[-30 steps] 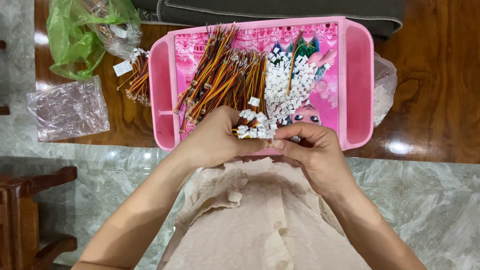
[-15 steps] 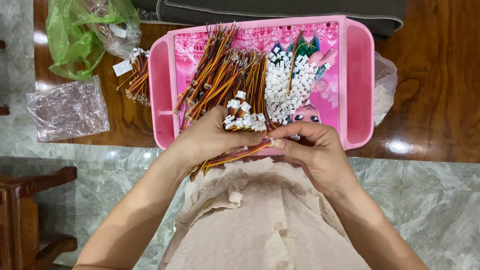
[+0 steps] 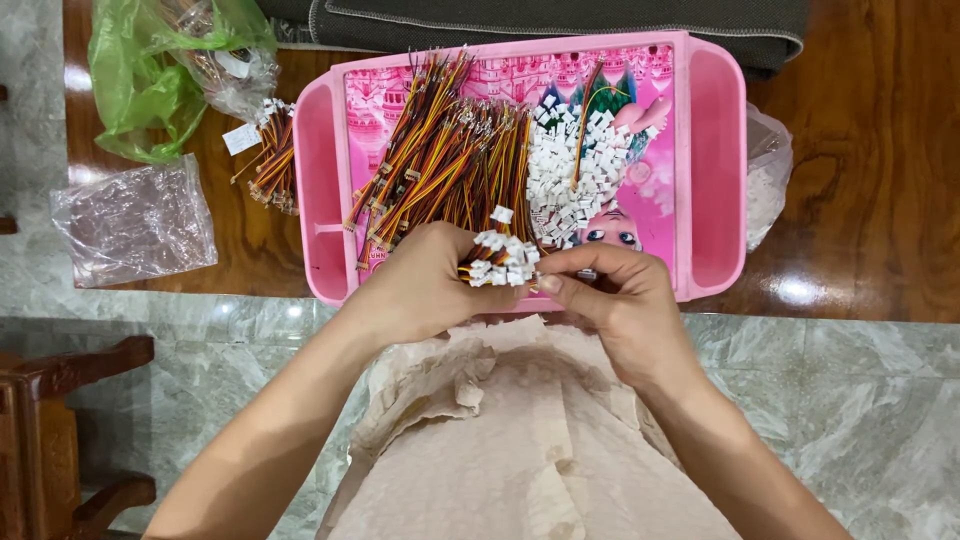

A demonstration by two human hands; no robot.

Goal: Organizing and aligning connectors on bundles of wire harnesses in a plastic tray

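Holding: left hand (image 3: 425, 290) closed round a wire bundle (image 3: 500, 258), white plug ends sticking out toward the right hand.
Right hand: right hand (image 3: 615, 300), thumb and forefinger pinched at the plug ends, touching the bundle; what they nip is too small to make out.
Hands together: both meet over the near edge of the tray (image 3: 715, 160).
Tray: pink, picture-printed floor, lying on a brown table (image 3: 870, 160).
In tray: loose wires (image 3: 440, 150) heaped on the left half, white plugs (image 3: 575, 175) piled right of them.
Left of tray: short wire bunch (image 3: 275, 165), green bag (image 3: 150, 75), clear bag (image 3: 135, 220).
Right of tray: another clear bag (image 3: 765, 185), mostly hidden behind the tray wall.
Beyond tray: dark cloth (image 3: 560, 22), cut off by the frame.
Hidden: tray's near rim under both hands; bundle's wire lengths inside the left fist.
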